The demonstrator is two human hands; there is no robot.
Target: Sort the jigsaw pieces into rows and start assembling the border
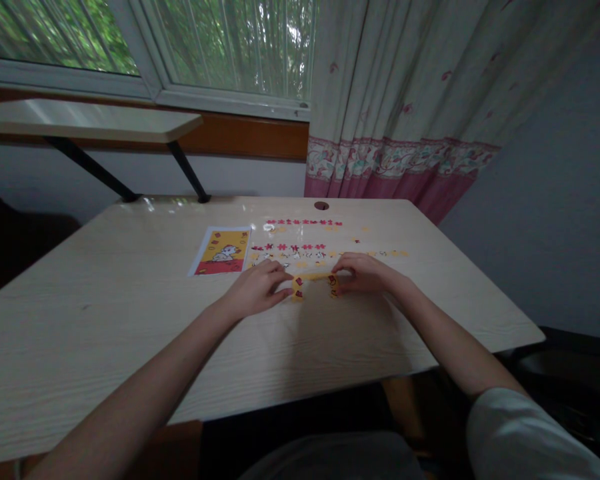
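A partly joined jigsaw strip (pixel 314 276) of yellow pieces lies on the desk between my hands, with short columns running down both ends. My left hand (pixel 261 288) has its thumb and forefinger curled against the left column (pixel 298 289), which carries dark red shapes. At the other end, the thumb and forefinger of my right hand (pixel 363 271) close on the right column (pixel 333 285). Loose white and yellow pieces (pixel 296 254) lie just beyond the strip. My hands partly cover some pieces.
A reference picture (pixel 223 251) of a white animal on yellow and red lies left of the pieces. Red pieces (pixel 304 222) form rows farther back. The desk (pixel 130 293) has a cable hole (pixel 321 206) and a raised shelf (pixel 90 121). A curtain (pixel 380 100) hangs behind.
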